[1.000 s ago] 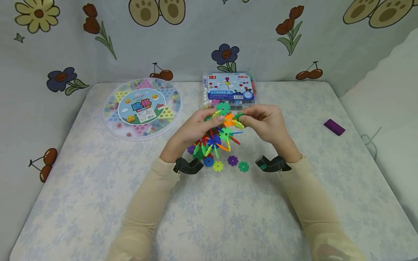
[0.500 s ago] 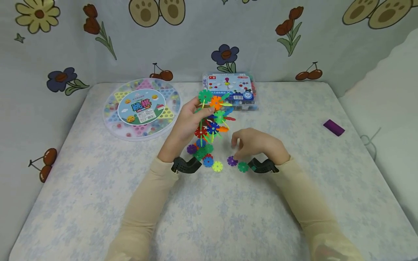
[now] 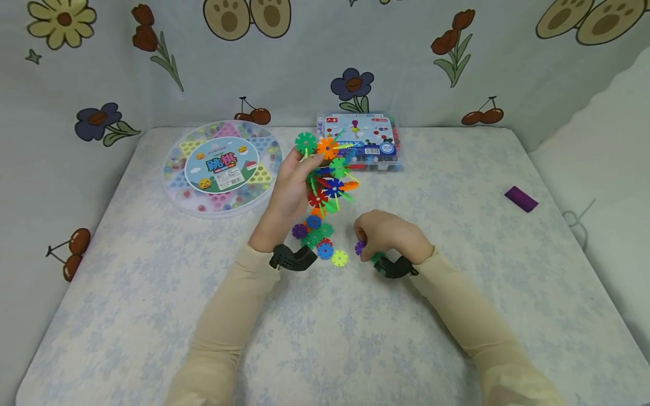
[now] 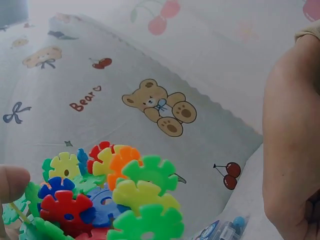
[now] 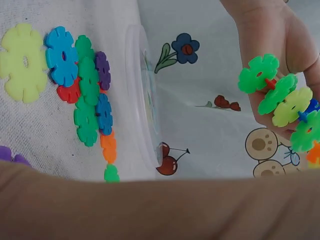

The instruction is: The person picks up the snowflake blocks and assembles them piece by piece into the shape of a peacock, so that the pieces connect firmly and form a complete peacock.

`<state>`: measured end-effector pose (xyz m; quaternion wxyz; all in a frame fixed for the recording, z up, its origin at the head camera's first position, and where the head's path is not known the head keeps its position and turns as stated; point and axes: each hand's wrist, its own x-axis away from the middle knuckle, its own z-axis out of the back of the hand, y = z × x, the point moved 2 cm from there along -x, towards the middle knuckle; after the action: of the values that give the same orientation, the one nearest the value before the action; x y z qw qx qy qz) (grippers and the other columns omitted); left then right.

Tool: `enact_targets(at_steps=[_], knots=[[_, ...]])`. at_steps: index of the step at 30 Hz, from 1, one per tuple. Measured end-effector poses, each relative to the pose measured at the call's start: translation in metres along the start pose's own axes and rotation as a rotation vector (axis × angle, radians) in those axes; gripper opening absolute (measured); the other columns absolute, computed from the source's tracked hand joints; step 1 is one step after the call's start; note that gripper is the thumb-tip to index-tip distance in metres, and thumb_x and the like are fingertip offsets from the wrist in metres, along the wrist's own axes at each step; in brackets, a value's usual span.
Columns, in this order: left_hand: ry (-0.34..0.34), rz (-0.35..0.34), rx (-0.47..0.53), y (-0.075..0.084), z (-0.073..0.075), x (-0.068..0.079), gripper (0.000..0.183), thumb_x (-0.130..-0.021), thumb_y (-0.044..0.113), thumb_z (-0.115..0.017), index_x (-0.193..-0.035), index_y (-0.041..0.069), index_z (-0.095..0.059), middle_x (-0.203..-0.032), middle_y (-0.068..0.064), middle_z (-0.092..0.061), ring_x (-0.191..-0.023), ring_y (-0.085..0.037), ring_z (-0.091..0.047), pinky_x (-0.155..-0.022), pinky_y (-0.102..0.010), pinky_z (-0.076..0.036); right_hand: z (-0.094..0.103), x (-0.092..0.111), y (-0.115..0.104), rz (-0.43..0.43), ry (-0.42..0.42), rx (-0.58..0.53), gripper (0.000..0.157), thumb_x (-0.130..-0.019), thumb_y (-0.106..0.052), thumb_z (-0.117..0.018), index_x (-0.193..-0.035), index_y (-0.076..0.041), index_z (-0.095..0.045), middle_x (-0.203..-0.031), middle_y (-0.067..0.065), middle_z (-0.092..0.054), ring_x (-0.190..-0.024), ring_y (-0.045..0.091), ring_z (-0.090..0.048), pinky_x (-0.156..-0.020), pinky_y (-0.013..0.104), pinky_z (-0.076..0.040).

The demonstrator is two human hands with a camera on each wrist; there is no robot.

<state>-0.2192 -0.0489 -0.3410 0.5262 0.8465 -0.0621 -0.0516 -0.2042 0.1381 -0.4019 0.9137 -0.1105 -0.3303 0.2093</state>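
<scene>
My left hand (image 3: 291, 189) grips a raised cluster of interlocked plastic snowflake discs (image 3: 333, 188) in red, blue, green, orange and yellow. In the left wrist view, the thumb (image 4: 12, 184) shows at the edge beside the cluster's discs (image 4: 67, 210). Low over the table, my right hand (image 3: 388, 234) bends its thumb and fingers around a purple snowflake disc (image 3: 359, 248); I cannot tell if it pinches it. A green snowflake disc (image 3: 377, 257) is partly covered by that hand. In the right wrist view, the purple disc (image 5: 10, 156) is partly hidden behind the forearm-like blur.
Loose snowflake discs (image 3: 317, 234) lie in a pile below the left hand, with a yellow disc (image 3: 339, 258) beside it. Behind stand a round Chinese checkers box (image 3: 178, 197) and a clear molecule model kit (image 3: 378, 148). A purple rectangle (image 3: 521, 199) lies far right.
The right hand has left the cluster and come down toward the front to the purple disc, its fingers closing in around it. The left hand has moved the cluster back and left.
</scene>
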Motion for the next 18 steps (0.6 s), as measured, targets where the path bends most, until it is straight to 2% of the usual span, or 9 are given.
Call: enact_targets(at_steps=[3,6,8,11,14,16,18], knots=[[0.037,-0.014,0.042,-0.001,-0.002,0.001,0.006,-0.107,0.009,-0.044,-0.104,0.013,-0.048,-0.101,0.002,-0.045,-0.106,-0.013,-0.047,-0.100,-0.029,-0.038,0.000,-0.001,0.002,0.018,-0.011,-0.020,0.034,-0.079,-0.015,-0.087,-0.076,-0.011,-0.054,-0.072,0.001,-0.046,-0.069,0.017,-0.042,-0.063,0.030,-0.034],[0.058,-0.025,0.092,-0.002,-0.003,0.002,0.009,-0.108,0.011,-0.041,-0.102,0.014,-0.046,-0.104,0.003,-0.043,-0.115,-0.014,-0.044,-0.111,-0.034,-0.031,0.002,-0.001,0.003,0.054,-0.026,-0.039,0.036,-0.081,-0.014,-0.085,-0.073,-0.012,-0.050,-0.071,0.000,-0.043,-0.069,0.017,-0.041,-0.064,0.030,-0.033],[0.067,-0.032,0.099,-0.003,-0.003,0.002,0.011,-0.108,0.011,-0.041,-0.100,0.015,-0.047,-0.104,0.003,-0.043,-0.116,-0.014,-0.043,-0.112,-0.035,-0.028,0.005,-0.001,0.005,0.101,-0.034,-0.059,0.034,-0.084,-0.014,-0.082,-0.072,-0.013,-0.050,-0.071,-0.001,-0.042,-0.070,0.016,-0.041,-0.065,0.029,-0.034],[0.071,-0.030,0.028,-0.004,-0.002,0.002,0.012,-0.106,0.010,-0.043,-0.096,0.012,-0.049,-0.099,0.002,-0.044,-0.109,-0.014,-0.044,-0.104,-0.033,-0.033,0.015,0.003,0.011,0.161,0.003,-0.098,0.029,-0.088,-0.015,-0.078,-0.073,-0.012,-0.054,-0.072,-0.001,-0.046,-0.071,0.016,-0.043,-0.066,0.029,-0.036],[0.032,0.015,-0.120,-0.004,-0.001,0.002,0.011,-0.106,0.011,-0.046,-0.102,0.008,-0.056,-0.098,0.003,-0.050,-0.100,-0.011,-0.051,-0.096,-0.025,-0.042,0.032,0.013,0.022,0.177,0.168,-0.149,0.019,-0.091,-0.015,-0.076,-0.079,-0.010,-0.063,-0.073,0.001,-0.054,-0.069,0.017,-0.047,-0.064,0.029,-0.039],[-0.024,0.063,-0.219,-0.005,-0.002,0.003,0.014,-0.106,0.012,-0.048,-0.107,0.006,-0.060,-0.094,0.003,-0.055,-0.091,-0.010,-0.056,-0.087,-0.022,-0.049,0.044,0.022,0.030,0.171,0.338,-0.208,0.010,-0.093,-0.013,-0.074,-0.086,-0.008,-0.069,-0.077,0.006,-0.061,-0.069,0.018,-0.050,-0.062,0.028,-0.042],[-0.099,0.109,-0.316,-0.005,-0.003,0.003,0.015,-0.106,0.014,-0.048,-0.103,0.005,-0.059,-0.083,0.004,-0.053,-0.075,-0.010,-0.055,-0.074,-0.020,-0.049,0.054,0.032,0.035,0.192,0.499,-0.295,0.008,-0.097,-0.010,-0.069,-0.098,-0.004,-0.073,-0.084,0.012,-0.067,-0.070,0.019,-0.056,-0.062,0.026,-0.046]])
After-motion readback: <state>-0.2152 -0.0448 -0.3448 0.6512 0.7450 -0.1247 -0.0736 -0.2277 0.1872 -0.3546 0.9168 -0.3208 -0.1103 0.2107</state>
